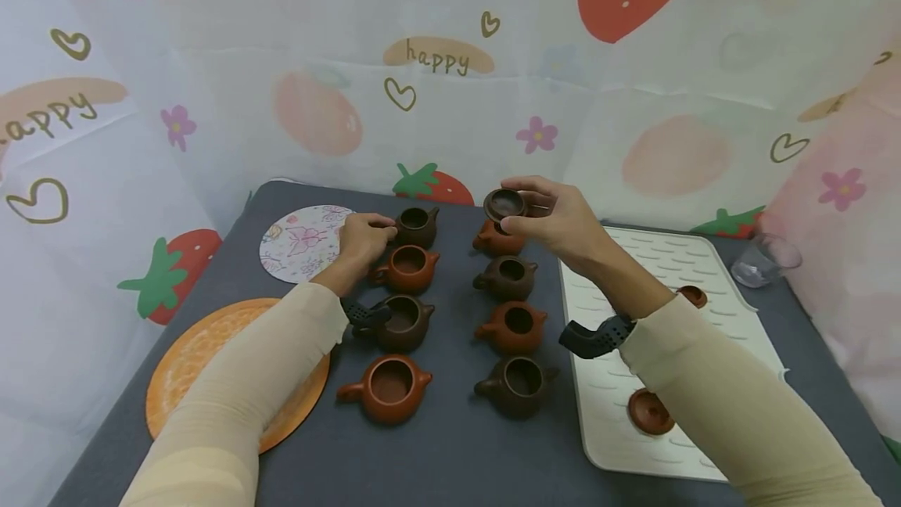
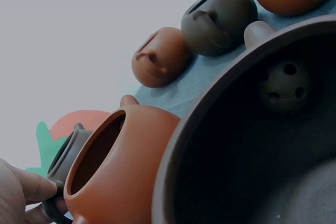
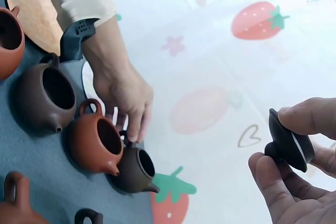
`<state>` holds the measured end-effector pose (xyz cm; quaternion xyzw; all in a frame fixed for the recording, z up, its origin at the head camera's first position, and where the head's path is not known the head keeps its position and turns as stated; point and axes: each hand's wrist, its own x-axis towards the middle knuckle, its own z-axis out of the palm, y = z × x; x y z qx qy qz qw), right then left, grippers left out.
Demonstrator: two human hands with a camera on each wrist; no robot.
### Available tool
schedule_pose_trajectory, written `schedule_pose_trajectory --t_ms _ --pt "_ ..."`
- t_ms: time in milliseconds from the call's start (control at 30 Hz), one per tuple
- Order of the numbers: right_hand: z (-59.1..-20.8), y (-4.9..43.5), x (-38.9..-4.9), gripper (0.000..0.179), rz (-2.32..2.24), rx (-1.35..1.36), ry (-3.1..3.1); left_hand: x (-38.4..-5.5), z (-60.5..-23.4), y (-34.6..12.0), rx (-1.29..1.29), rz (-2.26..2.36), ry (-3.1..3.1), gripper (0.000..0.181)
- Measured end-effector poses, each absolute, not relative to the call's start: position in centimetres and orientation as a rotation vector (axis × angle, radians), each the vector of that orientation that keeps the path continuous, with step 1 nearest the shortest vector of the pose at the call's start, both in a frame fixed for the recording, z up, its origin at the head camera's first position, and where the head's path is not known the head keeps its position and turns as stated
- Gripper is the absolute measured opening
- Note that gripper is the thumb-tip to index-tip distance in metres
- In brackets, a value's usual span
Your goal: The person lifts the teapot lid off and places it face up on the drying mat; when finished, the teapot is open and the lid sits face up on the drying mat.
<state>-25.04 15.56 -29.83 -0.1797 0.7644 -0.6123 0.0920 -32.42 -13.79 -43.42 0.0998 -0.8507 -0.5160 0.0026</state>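
My left hand [image 1: 360,244] pinches the handle of a small dark brown teapot [image 1: 418,239] at the far end of the left row. In the left wrist view, thumb and finger close on that handle, beside an orange-brown teapot [image 2: 139,166]. My right hand [image 1: 566,225] holds a dark teapot lid [image 1: 504,205] raised over the far end of the right row, with its hollow underside showing. In the right wrist view, the lid [image 3: 289,142] is tilted on edge, its knob between my fingers. Below it in the head view is a reddish teapot [image 1: 498,241], partly covered.
More lidless teapots, reddish [image 1: 391,390] and dark [image 1: 519,388], stand in two rows. At right, a white ribbed tray [image 1: 605,413] carries reddish lids [image 1: 649,412], beside a clear cup [image 1: 763,263]. An orange round mat [image 1: 204,343] and a patterned round mat [image 1: 299,237] lie at left.
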Motion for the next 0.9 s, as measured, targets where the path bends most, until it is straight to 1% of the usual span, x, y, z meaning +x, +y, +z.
schedule_pose_trajectory --t_ms 567,900 --pt "-29.3 20.6 -24.4 0.051 -1.748 -0.478 2.43 -32.4 -43.3 -13.8 0.309 -1.612 -2.672 0.016" --pt "-30.7 24.0 -24.6 0.053 -1.71 -0.345 2.534 -32.3 -43.4 -13.7 0.314 -1.601 -2.684 0.015"
